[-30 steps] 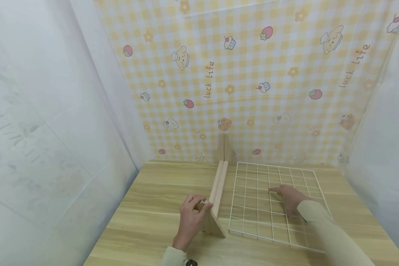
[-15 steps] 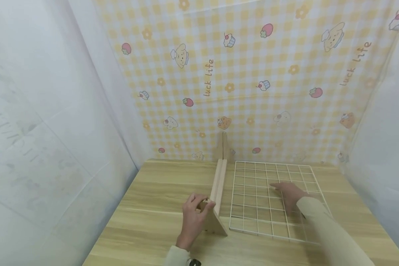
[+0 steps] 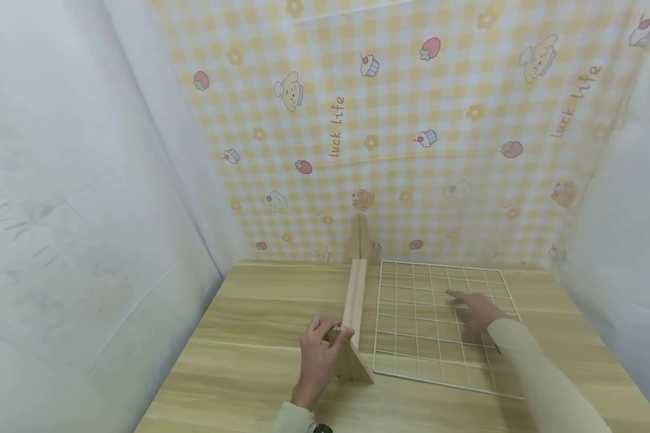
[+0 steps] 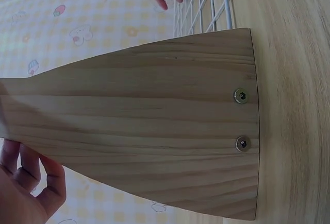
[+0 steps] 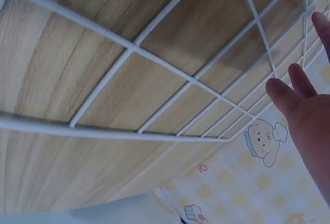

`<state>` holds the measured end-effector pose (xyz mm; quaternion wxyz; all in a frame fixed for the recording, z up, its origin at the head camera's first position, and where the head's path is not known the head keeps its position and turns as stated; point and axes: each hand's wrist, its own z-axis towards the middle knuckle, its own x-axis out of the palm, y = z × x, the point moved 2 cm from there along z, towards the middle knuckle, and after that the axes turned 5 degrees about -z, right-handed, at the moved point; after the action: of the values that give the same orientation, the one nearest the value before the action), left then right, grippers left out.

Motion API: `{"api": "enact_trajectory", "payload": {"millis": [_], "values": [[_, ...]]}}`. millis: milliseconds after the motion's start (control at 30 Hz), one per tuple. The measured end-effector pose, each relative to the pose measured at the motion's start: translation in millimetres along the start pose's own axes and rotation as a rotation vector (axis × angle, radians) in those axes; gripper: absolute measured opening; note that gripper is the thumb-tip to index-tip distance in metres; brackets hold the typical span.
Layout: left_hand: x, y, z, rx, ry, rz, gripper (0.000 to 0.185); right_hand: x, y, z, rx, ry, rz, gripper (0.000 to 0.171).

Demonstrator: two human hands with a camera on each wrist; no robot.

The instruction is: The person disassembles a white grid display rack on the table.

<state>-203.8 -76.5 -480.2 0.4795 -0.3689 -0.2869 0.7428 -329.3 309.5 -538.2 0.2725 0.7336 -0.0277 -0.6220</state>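
A: Where do the hands sit?
B: The left hand [image 3: 318,358] grips the near upright end of the wooden slotted stand [image 3: 354,313], fingers [image 4: 31,183] curled round its top edge. The stand runs front to back along the middle of the counter [image 3: 249,337], its grooved rail pointing at the gingham backdrop [image 3: 390,132].

A: And the right hand?
B: The right hand [image 3: 475,313] lies on the white wire grid panel [image 3: 411,325], fingers [image 5: 291,92] straight and slightly spread. The panel lies flat just right of the stand.

A: Which step is it?
B: I judge the stand is being steadied while the panel is readied. Next, it seems, the panel's edge needs pinching, tipping upright and lining up with the groove
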Motion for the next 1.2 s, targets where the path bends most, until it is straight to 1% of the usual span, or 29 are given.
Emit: {"api": "enact_trajectory", "payload": {"millis": [100, 167, 300, 400, 533, 600, 667, 800, 867, 1033, 1100, 1200], "values": [[0.5, 0.3, -0.4, 0.019, -0.014, -0.002, 0.023, -1, 2, -1, 0.000, 0.000, 0.008, 0.110], [0.8, 0.7, -0.6, 0.034, -0.023, -0.007, 0.023, 1, 4, -2, 0.009, -0.007, -0.007, 0.110], [2.7, 2.2, -1.2, 0.049, -0.025, -0.028, 0.022, 6, 5, -3, 0.016, -0.037, -0.086, 0.108], [4.3, 3.4, -1.8, 0.053, -0.021, -0.031, 0.022, 8, 5, -5, 0.018, -0.045, -0.137, 0.108], [4.4, 3.8, -1.8, 0.053, -0.022, -0.025, 0.023, 8, 5, -5, 0.055, -0.017, -0.113, 0.111], [4.2, 3.6, -1.3, 0.049, -0.021, -0.026, 0.024, 9, 3, -4, 0.077, 0.000, -0.110, 0.109], [4.1, 3.0, -0.4, 0.045, -0.018, -0.026, 0.024, 11, 0, -3, 0.088, 0.010, -0.128, 0.105], [5.2, 2.6, 0.3, 0.053, -0.016, -0.015, 0.024, 13, -5, -3, 0.094, 0.018, -0.178, 0.102], [6.3, 2.7, 0.6, 0.064, -0.018, -0.008, 0.025, 12, -6, -3, 0.114, 0.024, -0.167, 0.103], [8.8, 2.9, 1.8, 0.087, -0.011, -0.005, 0.026, 10, -2, -6, 0.130, 0.033, -0.120, 0.104], [10.4, 2.9, 2.5, 0.084, -0.005, -0.004, 0.026, 10, 0, -7, 0.120, 0.026, -0.107, 0.104], [11.1, 1.8, 3.2, 0.081, -0.002, 0.009, 0.024, 12, 1, -5, 0.126, 0.019, -0.072, 0.107]]}}
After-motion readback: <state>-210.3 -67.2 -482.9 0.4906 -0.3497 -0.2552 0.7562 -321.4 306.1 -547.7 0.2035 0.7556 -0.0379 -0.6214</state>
